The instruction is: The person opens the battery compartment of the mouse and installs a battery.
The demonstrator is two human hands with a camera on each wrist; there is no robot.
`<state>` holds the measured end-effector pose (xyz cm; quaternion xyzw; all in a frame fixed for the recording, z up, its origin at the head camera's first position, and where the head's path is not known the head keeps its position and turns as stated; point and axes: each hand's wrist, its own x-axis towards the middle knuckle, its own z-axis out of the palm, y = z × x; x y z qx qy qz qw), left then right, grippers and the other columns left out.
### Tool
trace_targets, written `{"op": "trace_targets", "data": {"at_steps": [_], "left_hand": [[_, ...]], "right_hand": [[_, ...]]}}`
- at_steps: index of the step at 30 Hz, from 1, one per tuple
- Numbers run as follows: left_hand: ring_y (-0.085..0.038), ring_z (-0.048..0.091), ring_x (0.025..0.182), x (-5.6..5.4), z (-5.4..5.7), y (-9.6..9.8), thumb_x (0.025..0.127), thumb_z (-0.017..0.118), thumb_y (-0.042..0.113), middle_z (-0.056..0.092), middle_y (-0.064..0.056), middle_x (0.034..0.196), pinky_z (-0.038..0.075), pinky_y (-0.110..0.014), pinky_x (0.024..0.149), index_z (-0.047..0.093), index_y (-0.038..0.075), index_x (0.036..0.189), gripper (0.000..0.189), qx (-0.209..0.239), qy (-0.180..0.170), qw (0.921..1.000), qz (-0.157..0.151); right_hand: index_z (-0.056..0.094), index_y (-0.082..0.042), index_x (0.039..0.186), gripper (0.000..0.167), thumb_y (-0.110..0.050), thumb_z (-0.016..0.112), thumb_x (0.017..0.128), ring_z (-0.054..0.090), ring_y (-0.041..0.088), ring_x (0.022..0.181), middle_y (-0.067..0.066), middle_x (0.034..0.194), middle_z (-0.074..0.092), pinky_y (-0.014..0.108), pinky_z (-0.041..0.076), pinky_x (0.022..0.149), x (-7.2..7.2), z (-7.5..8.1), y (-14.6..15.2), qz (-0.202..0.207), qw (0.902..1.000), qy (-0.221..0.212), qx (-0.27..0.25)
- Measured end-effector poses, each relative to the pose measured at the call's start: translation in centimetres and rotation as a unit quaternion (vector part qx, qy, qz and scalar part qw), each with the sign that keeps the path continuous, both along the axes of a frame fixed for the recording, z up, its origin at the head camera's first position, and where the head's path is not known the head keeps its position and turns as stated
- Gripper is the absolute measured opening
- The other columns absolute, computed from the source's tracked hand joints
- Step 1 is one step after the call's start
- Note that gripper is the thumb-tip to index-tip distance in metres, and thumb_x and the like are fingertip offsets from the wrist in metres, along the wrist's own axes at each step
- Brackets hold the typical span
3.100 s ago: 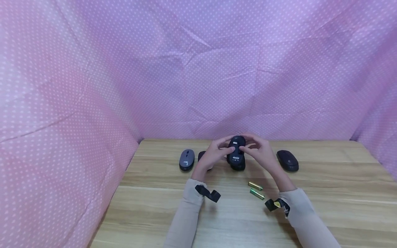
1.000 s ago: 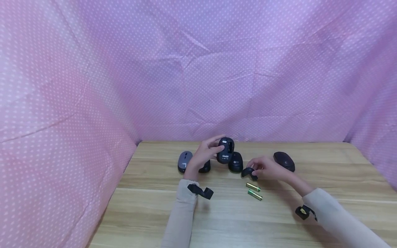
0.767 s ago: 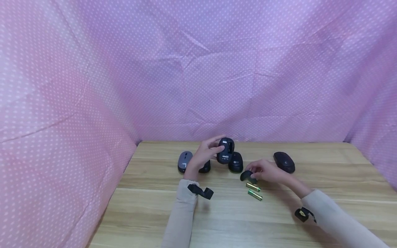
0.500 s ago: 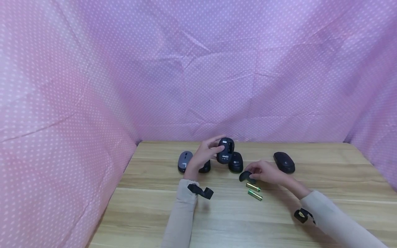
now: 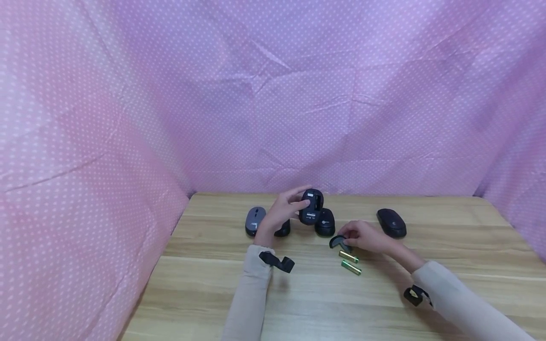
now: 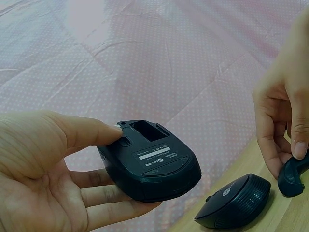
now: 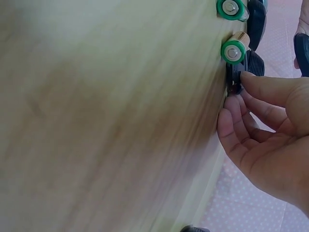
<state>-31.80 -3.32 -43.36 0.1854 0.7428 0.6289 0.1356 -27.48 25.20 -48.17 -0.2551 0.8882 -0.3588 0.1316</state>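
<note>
My left hand [image 5: 279, 213] holds a black computer mouse [image 6: 154, 164] in the air, thumb on its underside and fingers beneath. The underside faces up, and its battery slot shows as an empty recess in the left wrist view. Low over the table, my right hand [image 5: 367, 235] pinches a curved black mouse cover [image 6: 291, 180] between thumb and fingers, its hollow inner side showing in the head view. Just in front of the cover lie two green-and-gold batteries, one nearer the cover [image 5: 349, 257] and one closer to me [image 5: 351, 267].
Behind the hands, a black mouse [image 5: 325, 223] stands on the wooden table [image 5: 307, 303], partly overlapped by the held one. A grey mouse [image 5: 255, 219] and a half-hidden dark mouse [image 5: 283, 229] sit at left, another black mouse [image 5: 391, 222] at right. Pink dotted cloth [image 5: 273, 118] hangs behind.
Both hands were on the mouse earlier; the cover has come off it. My right hand has carried the cover right and down beside the batteries, while my left keeps the mouse, slightly further left.
</note>
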Motion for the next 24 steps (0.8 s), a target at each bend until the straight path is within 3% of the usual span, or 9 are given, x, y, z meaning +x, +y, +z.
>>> {"op": "trace_targets", "data": {"at_steps": [13,24], "left_hand": [[-0.031,0.058,0.130,-0.28,-0.29,0.06,0.102,0.063,0.020,0.054,-0.010,0.150,0.063,-0.036,0.081,0.052,0.021,0.150,0.049,-0.005,-0.001,1.0000,-0.001],[-0.029,0.059,0.127,-0.31,-0.33,0.08,0.102,0.062,0.019,0.056,-0.011,0.147,0.063,-0.036,0.081,0.055,0.026,0.148,0.047,-0.007,-0.004,1.0000,0.000]], "right_hand": [[0.070,-0.001,0.105,0.013,0.001,0.069,0.092,0.056,0.010,0.074,0.005,0.087,0.067,0.020,0.049,0.064,-0.51,-0.26,-0.10,0.005,0.9998,-0.017,-0.004],[0.070,-0.001,0.104,0.012,0.001,0.068,0.093,0.057,0.009,0.073,0.006,0.089,0.070,0.020,0.049,0.064,-0.50,-0.30,-0.10,0.004,0.9997,-0.022,-0.007]]}}
